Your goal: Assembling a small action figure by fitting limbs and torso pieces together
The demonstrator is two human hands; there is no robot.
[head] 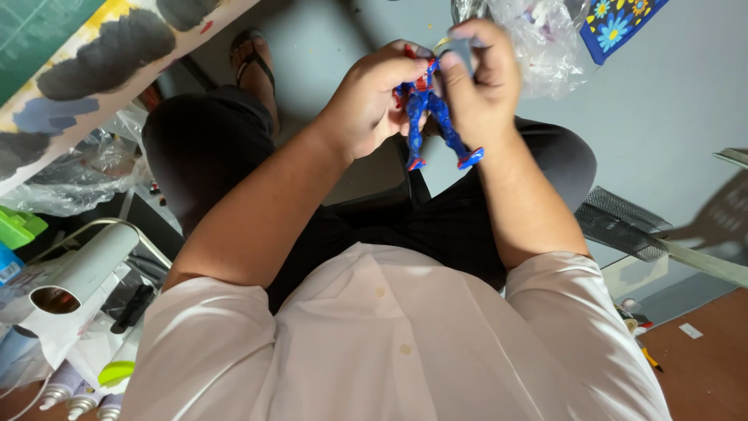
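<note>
I hold a small blue and red toy figure (427,117) between both hands above my lap. My left hand (372,101) wraps around its upper body from one side, fingers closed on it. My right hand (479,82) grips it from the other side and also pinches a small grey piece (460,48) just above the figure. The figure's legs hang free below my hands. A crumpled clear plastic bag (545,43) lies just beyond the figure, behind my right hand.

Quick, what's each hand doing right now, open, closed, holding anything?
Left hand: closed around the torso of the blue and red action figure.
Right hand: closed, pinching a small grey piece at the figure's top.
</note>
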